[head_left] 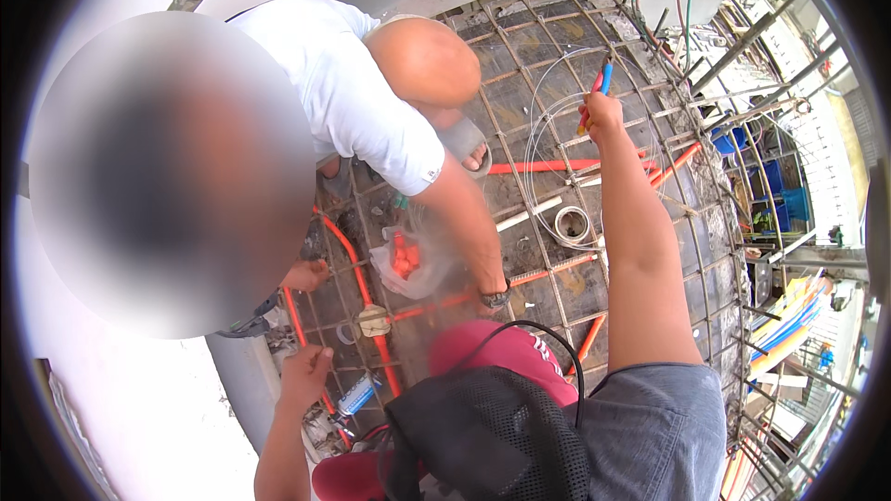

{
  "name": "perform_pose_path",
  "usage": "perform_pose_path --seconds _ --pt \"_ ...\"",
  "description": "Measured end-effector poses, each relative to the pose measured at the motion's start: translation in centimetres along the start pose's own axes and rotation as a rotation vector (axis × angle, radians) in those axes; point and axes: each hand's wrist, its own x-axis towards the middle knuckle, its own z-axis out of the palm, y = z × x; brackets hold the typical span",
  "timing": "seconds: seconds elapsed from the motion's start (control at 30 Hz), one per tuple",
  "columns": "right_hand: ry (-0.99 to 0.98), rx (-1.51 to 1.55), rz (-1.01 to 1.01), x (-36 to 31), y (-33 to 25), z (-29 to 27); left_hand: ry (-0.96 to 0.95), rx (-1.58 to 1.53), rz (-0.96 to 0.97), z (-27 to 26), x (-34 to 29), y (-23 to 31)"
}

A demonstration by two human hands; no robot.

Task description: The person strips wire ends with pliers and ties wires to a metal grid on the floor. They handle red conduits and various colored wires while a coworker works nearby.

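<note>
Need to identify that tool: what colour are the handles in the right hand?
Red and blue handles, head view.

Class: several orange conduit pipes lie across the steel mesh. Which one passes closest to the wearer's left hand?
The orange pipe curving down the left side past the pale junction box. It runs just beside the left hand; the other orange pipes lie farther right, under the co-worker's arm.

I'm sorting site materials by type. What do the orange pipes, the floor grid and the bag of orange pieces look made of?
Orange pipes: likely plastic conduit, smooth and bent in curves. Floor grid: steel rebar, dull rusty brown, tied at crossings. Bag: thin clear plastic film, crinkled, orange pieces showing through.
</note>
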Motion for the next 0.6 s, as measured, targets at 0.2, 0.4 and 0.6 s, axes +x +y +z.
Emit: perform_pose_path --seconds 0.2,0.4,0.6 --pt "-0.362 -0.156 0.072 -3.2 0.2 1.6 0.019 -0.09 -0.099 1.1 -3.0 -4.8" --pt "-0.065 -0.137 -0.053 -4.4 1.0 0.2 0.113 -0.002 -0.254 -0.1 -6.3 -7.9" --pt "-0.014 -0.227 -0.305 -4.9 0.6 -1.9 0.065 -0.093 -0.175 0.3 -7.7 -8.9"
